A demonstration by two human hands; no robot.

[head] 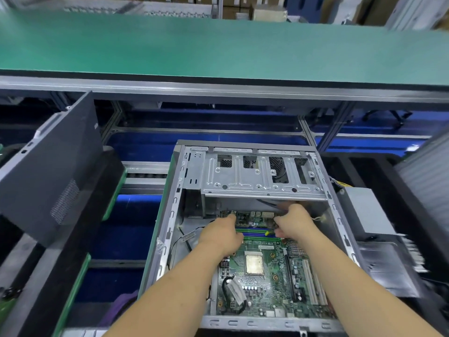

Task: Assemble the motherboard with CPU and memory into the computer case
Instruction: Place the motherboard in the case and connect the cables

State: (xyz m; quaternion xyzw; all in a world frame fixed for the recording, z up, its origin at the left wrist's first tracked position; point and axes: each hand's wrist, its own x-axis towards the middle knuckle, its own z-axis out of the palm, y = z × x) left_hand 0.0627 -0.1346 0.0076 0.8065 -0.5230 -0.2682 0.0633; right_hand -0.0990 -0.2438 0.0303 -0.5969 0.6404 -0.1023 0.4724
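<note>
An open grey computer case point(170, 215) lies on its side in front of me. A green motherboard point(272, 283) lies flat inside it, with a silver CPU point(254, 263) in its socket and green and blue memory slots point(257, 233) at its far end. My left hand point(222, 235) rests on the board's far left part, fingers reaching toward the top edge. My right hand point(295, 222) is at the far right edge near the slots, fingers curled down; what they hold is hidden. A steel drive cage point(257, 176) spans the case above the hands.
A dark case side panel point(56, 166) leans at the left. A grey power supply point(366, 210) with loose wires sits right of the case. A green conveyor belt point(218, 45) runs across the back. Loose cables point(187, 237) lie inside the case's left side.
</note>
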